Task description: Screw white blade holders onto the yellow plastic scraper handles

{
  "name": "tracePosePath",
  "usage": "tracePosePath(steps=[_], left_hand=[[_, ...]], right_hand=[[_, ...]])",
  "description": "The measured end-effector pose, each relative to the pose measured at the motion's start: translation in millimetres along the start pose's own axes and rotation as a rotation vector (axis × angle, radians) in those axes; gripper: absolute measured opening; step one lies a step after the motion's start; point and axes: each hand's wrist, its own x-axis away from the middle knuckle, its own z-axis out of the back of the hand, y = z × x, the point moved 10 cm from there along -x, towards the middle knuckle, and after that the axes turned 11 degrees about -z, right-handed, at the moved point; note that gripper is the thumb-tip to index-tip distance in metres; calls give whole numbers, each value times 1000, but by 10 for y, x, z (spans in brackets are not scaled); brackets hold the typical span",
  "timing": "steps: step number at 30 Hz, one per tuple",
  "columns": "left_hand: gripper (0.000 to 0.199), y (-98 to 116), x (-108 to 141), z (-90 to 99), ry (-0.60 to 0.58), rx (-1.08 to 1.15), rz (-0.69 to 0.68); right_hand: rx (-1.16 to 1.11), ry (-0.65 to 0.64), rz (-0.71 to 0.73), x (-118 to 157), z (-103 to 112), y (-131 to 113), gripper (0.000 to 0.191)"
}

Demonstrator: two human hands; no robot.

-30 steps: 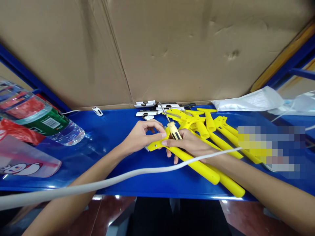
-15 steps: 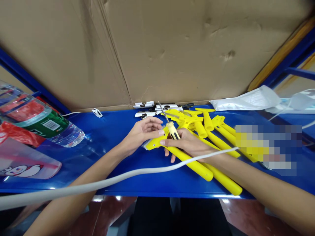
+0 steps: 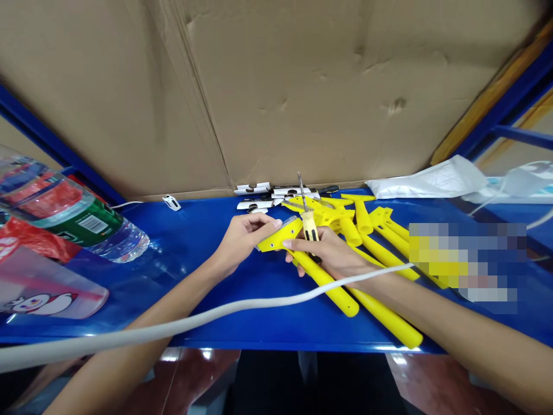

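Observation:
A yellow long-handled scraper point(image 3: 322, 276) slants across the middle, with a metal blade along the upper edge of its head. My left hand point(image 3: 242, 237) is closed, its thumb and fingers pinching the blade side of the head. My right hand point(image 3: 332, 252) grips the neck of the scraper and also keeps a screwdriver point(image 3: 309, 223) between its fingers, shaft pointing up and away. Two screws show in the scraper's head. Just behind my right hand lies a pile of more yellow scrapers point(image 3: 330, 213).
White blade packs point(image 3: 254, 196) lie along the cardboard wall point(image 3: 276, 86). A large water bottle point(image 3: 90, 222) and a printed cup point(image 3: 52, 282) lie at left. A white cable point(image 3: 259, 301) crosses in front of my arms. A white plastic bag point(image 3: 427, 178) sits back right on the blue shelf point(image 3: 173, 311).
My left hand has closed from loosely curved fingers onto the scraper's blade side. The scraper's head has turned, and the screwdriver now points more upright.

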Motion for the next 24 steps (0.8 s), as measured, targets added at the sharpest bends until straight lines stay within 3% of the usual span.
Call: tracePosePath(steps=[24], left_hand=[[42, 2, 41, 6, 41, 14, -8]], right_hand=[[-33, -3, 2, 26, -33, -16, 39]])
